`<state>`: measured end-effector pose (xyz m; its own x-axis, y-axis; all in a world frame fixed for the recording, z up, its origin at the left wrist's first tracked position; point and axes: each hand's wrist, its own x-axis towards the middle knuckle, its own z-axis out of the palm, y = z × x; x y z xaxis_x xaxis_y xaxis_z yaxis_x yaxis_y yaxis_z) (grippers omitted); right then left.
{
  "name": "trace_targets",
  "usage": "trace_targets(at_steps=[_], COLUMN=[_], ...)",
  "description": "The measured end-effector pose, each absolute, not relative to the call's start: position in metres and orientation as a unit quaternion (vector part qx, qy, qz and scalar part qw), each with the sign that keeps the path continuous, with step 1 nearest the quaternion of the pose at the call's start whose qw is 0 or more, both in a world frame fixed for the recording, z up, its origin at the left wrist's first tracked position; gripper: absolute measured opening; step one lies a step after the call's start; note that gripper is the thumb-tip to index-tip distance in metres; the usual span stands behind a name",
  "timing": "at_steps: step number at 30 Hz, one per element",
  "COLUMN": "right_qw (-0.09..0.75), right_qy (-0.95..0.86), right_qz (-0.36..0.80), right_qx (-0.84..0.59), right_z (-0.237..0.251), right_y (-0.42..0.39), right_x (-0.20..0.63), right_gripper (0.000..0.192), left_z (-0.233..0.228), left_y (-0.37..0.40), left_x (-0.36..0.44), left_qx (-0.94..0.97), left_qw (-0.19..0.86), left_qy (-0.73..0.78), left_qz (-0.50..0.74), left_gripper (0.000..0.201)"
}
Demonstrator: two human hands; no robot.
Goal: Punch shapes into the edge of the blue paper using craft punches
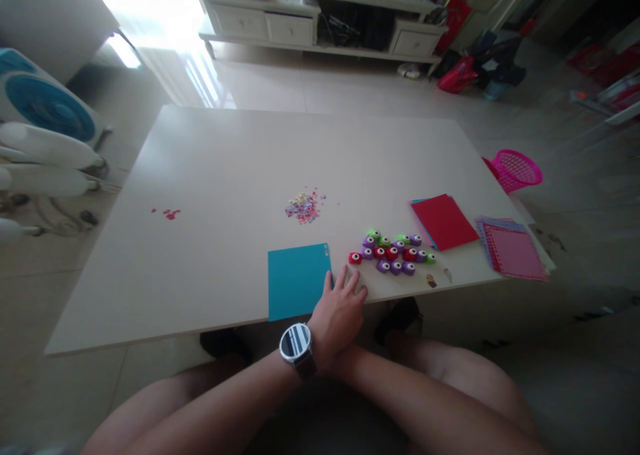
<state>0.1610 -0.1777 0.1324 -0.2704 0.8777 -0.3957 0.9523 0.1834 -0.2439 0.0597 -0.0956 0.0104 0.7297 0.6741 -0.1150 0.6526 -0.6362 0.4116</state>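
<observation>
My left hand (339, 308), with a watch (296, 343) on its wrist, lies flat on the near edge of the white table (225, 155). Its fingers are apart and hold nothing. It lies against the right edge of a blue paper sheet (296, 280). A cluster of small red, purple and green craft punches (393, 251) sits just beyond and to the right of the fingers. My right forearm (425, 401) comes in from the lower right and ends under my left wrist, so my right hand is hidden.
A pile of tiny punched paper bits (303, 207) lies mid-table, with a few red bits (169, 213) to the left. At the right edge are red paper (444, 221) and a pink patterned stack (515, 249). A pink basket (517, 169) and a fan (43, 105) stand on the floor.
</observation>
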Motion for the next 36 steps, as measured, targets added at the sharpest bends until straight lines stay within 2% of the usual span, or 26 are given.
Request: trace_targets(at_steps=[3, 6, 19, 28, 36], right_qw=[0.08, 0.076, 0.026, -0.085, -0.192], right_qy=[0.763, 0.758, 0.691, 0.541, 0.425], right_qz=[-0.241, -0.254, -0.259, -0.187, -0.172], right_qx=[0.594, 0.596, 0.674, 0.815, 0.868], right_z=[0.146, 0.142, 0.133, 0.131, 0.115], right_y=[-0.192, -0.196, -0.2, -0.196, -0.204], right_x=[0.182, 0.189, 0.19, 0.183, 0.18], right_gripper=[0.057, 0.062, 0.063, 0.056, 0.055], left_z=[0.011, 0.01, 0.007, 0.006, 0.006], left_y=[-0.095, -0.095, -0.096, -0.096, -0.096], left_x=[0.059, 0.059, 0.058, 0.057, 0.058], left_qx=[0.907, 0.908, 0.91, 0.91, 0.909], left_qw=[0.213, 0.21, 0.209, 0.206, 0.213], left_qy=[0.363, 0.363, 0.357, 0.358, 0.357], left_qz=[0.023, 0.022, 0.025, 0.024, 0.021], left_gripper=[0.04, 0.041, 0.041, 0.04, 0.04])
